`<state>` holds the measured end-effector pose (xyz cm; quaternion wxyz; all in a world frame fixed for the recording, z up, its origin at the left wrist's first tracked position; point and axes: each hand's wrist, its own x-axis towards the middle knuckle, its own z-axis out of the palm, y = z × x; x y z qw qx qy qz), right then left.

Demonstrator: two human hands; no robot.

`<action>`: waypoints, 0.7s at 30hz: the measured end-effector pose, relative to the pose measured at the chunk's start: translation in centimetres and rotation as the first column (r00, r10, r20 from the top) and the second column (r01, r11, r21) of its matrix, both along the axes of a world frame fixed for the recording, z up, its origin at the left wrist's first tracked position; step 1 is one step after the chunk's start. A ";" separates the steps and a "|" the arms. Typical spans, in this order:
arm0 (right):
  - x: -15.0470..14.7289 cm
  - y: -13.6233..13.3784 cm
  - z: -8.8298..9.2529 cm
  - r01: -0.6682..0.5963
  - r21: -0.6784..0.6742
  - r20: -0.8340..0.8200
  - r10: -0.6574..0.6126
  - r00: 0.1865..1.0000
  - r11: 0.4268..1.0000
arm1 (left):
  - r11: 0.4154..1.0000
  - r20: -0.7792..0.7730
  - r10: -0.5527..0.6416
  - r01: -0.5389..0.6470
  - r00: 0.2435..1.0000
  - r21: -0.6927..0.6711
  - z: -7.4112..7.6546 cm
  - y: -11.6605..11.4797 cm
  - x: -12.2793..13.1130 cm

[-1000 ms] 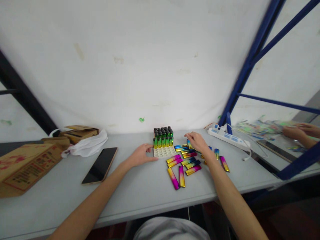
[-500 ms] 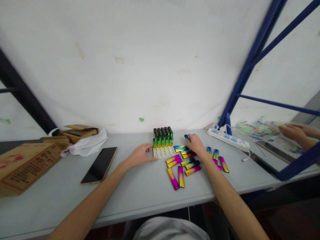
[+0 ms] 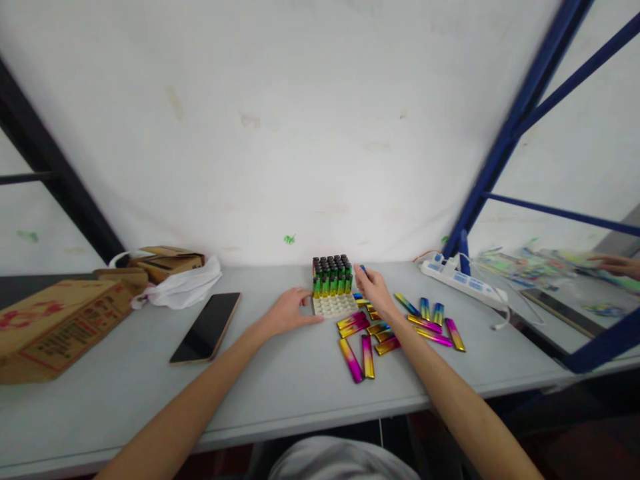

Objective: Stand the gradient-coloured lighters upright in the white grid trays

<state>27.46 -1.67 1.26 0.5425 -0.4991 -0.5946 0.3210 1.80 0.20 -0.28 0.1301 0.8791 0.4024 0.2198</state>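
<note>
A white tray [image 3: 335, 307] with rows of round holes stands on the table. Upright lighters [image 3: 332, 277] with black tops and shiny green-gold bodies fill its back rows, while the front holes show bare. My left hand [image 3: 290, 311] grips the tray's left side, its thumb along the front corner and its fingers farther back. Beside the tray's right edge, my right hand [image 3: 376, 292] is closed on a dark blue lighter [image 3: 363, 269], mostly hidden by the fingers. Loose pink-gold lighters [image 3: 351, 360] and blue-gold lighters [image 3: 425, 309] lie right of the tray and under my right forearm.
A black phone [image 3: 206, 328] lies to the left. Beyond it are a cardboard box [image 3: 65, 327], an opened smaller box [image 3: 167, 265] and a white plastic bag [image 3: 185, 288]. A white power strip [image 3: 463, 282] with plugs lies by the blue frame [image 3: 493, 157]. Another person's hand [image 3: 620, 265] shows far right.
My right hand has moved left, bringing the blue lighter from above the loose ones to the tray's right side. My left hand stays at the tray. The view has shifted slightly.
</note>
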 end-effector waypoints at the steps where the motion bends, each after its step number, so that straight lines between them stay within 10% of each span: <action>1: -0.2 0.0 -0.2 0.033 0.031 0.040 -0.035 0.999 0.999 | 1.000 0.000 0.002 -0.002 1.000 0.005 -0.1 0.0 0.1; 21: -1.4 -0.8 -0.7 0.141 0.163 0.256 -0.180 0.950 0.976 | 1.000 -0.019 0.011 -0.011 1.000 0.024 -0.1 -0.2 0.5</action>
